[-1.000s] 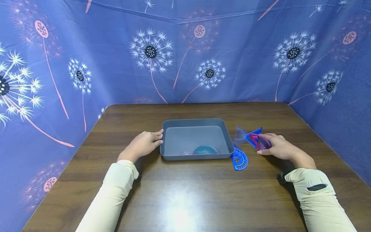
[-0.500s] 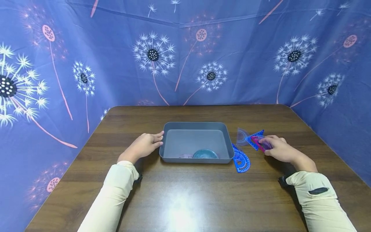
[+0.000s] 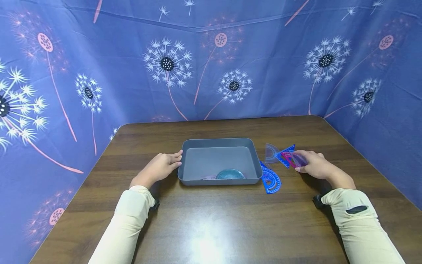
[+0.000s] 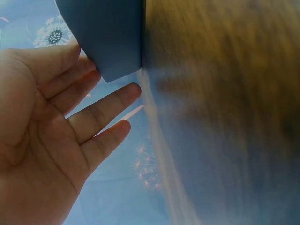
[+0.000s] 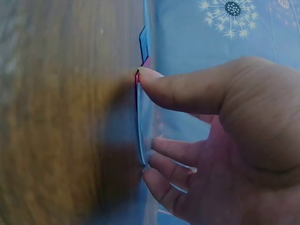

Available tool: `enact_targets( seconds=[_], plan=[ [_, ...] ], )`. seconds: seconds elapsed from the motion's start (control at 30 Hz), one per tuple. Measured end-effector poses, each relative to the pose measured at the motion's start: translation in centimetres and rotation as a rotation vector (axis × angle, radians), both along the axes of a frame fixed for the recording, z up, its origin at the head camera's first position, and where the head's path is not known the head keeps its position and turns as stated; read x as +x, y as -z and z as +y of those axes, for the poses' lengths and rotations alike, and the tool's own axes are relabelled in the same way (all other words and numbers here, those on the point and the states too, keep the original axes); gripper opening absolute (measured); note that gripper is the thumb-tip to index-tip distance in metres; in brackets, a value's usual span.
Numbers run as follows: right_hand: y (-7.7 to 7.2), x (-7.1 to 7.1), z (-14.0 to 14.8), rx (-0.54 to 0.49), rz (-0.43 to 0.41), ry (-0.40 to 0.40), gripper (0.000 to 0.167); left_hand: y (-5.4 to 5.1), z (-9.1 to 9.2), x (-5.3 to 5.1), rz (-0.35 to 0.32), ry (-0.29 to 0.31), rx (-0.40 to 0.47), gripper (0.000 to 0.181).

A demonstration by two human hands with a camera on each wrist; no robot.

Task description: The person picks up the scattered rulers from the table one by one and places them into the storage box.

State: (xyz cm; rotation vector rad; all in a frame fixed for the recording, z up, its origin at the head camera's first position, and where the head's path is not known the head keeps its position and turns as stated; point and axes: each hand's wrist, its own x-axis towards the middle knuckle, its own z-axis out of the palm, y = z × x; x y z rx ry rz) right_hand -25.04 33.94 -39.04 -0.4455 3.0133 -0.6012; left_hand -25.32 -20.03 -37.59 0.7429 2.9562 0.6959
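A left hand [image 3: 156, 168], fingers extended, is touching a grey tray [image 3: 219, 157]; a half-curled right hand [image 3: 316, 165] is touching purplish plastic [image 3: 298, 161], grip unclear.

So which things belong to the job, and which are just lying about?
Job, probably:
grey tray, left hand touching
pink piece at right hand
blue set square
blue protractor
clear protractor

Lying about, perhaps:
teal round item
patterned cloth behind

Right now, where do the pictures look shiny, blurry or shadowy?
Head view: white glare on the near part of the table, soft shadows beside the left hand and right hand; left wrist view: tabletop smeary, hand clearer; right wrist view: tabletop blurry too, with a dark shadow beside the hand.
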Motion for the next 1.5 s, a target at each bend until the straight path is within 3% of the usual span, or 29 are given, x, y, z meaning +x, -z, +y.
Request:
enact_targets(
  seconds=[0.23,0.4,0.5,0.7,0.8,1.03,1.5],
  plan=[
    [-0.3,-0.3,0.4,-0.079,-0.07,0.109,0.07,-0.1,0.0,-0.1,0.025,-0.005,-0.008,0.036],
    [-0.1,-0.5,0.3,-0.159,-0.091,0.093,0.066,-0.1,0.1,-0.1,0.016,-0.01,-0.015,0.036],
    [0.0,-0.3,0.1,-0.134,-0.076,0.083,0.063,0.0,0.1,0.1,0.011,-0.014,-0.007,0.036],
    [0.4,-0.3,-0.4,-0.038,-0.066,0.104,0.078,0.1,0.2,0.1,0.019,-0.007,-0.009,0.037],
    [0.3,-0.7,-0.5,-0.034,-0.054,0.112,0.072,0.0,0.1,0.1,0.022,-0.006,-0.013,0.036],
    [0.2,-1.0,-0.6,-0.108,-0.048,0.118,0.058,0.2,0.1,-0.1,0.011,-0.019,0.007,0.037],
    [0.6,-1.1,-0.2,-0.141,-0.053,0.194,0.061,0.3,-0.1,-0.1,-0.014,-0.005,0.058,0.037]
  ],
)
